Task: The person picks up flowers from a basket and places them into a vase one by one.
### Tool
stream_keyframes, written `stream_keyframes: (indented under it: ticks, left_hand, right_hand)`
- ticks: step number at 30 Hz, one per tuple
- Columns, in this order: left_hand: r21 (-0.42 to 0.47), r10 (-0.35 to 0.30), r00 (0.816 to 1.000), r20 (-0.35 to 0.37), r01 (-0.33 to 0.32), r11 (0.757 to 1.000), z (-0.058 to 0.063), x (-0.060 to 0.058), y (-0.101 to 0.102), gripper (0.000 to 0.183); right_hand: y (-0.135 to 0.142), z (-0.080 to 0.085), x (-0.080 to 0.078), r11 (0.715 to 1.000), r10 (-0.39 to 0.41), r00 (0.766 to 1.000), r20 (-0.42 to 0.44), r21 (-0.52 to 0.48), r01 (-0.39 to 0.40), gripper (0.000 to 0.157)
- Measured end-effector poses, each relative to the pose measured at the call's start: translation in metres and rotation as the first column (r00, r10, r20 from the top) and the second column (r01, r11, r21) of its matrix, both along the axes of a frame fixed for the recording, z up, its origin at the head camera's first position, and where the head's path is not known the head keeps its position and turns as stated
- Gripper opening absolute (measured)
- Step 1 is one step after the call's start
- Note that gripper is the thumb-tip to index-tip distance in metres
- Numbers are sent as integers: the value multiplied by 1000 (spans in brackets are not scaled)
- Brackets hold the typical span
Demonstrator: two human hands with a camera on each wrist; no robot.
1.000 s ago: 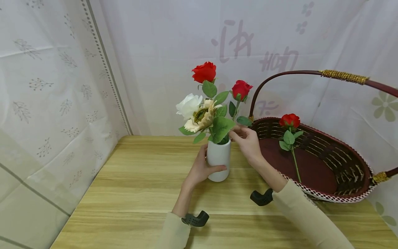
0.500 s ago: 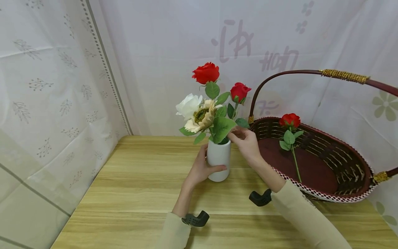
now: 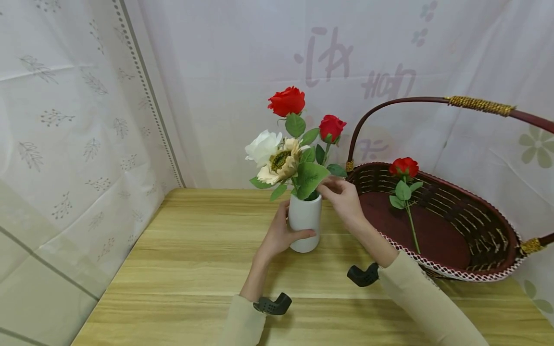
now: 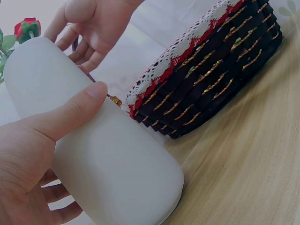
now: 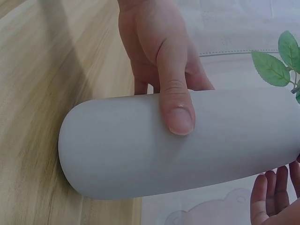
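Observation:
A white vase [image 3: 305,218] stands upright on the wooden table. My left hand [image 3: 279,233] grips it low from the left, thumb across its front, as the left wrist view also shows. At the vase's right rim my right hand [image 3: 344,194] pinches the stem of a red rose [image 3: 332,128]; the pinch itself is partly hidden behind a leaf. Also in the vase are a taller red rose [image 3: 287,101], a white flower [image 3: 263,148] and a cream flower [image 3: 281,161] with a dark centre, among green leaves.
A dark woven basket [image 3: 484,211] with lace trim and a tall handle [image 3: 400,100] stands on the right. One more red rose [image 3: 403,167] lies inside it, stem toward the front. Printed curtains [image 3: 225,96] hang behind the table [image 3: 195,269].
The rose at my right hand has shifted slightly left and then a little down. The taller red rose has swung slightly right. My left hand keeps its hold on the vase.

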State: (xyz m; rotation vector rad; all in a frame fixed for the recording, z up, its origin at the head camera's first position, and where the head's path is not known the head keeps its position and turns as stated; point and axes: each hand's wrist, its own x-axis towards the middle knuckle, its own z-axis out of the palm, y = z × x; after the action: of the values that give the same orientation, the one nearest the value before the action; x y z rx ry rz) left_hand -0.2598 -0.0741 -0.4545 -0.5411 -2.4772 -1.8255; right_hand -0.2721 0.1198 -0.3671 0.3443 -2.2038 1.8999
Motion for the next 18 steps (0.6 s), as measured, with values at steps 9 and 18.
stream_keyframes:
  ticks: [9, 18]
  left_hand:
    - [-6, 1, 1000, -8, -1, 1000, -1, 0, 0, 96]
    - [-8, 1, 1000, -6, -1, 1000, -2, -1, -1, 97]
  right_hand:
    - [3, -1, 3, 1000, 15, 1000, 14, -14, -15, 26]
    - [10, -2, 10, 998, 49, 998, 31, -30, -48, 33]
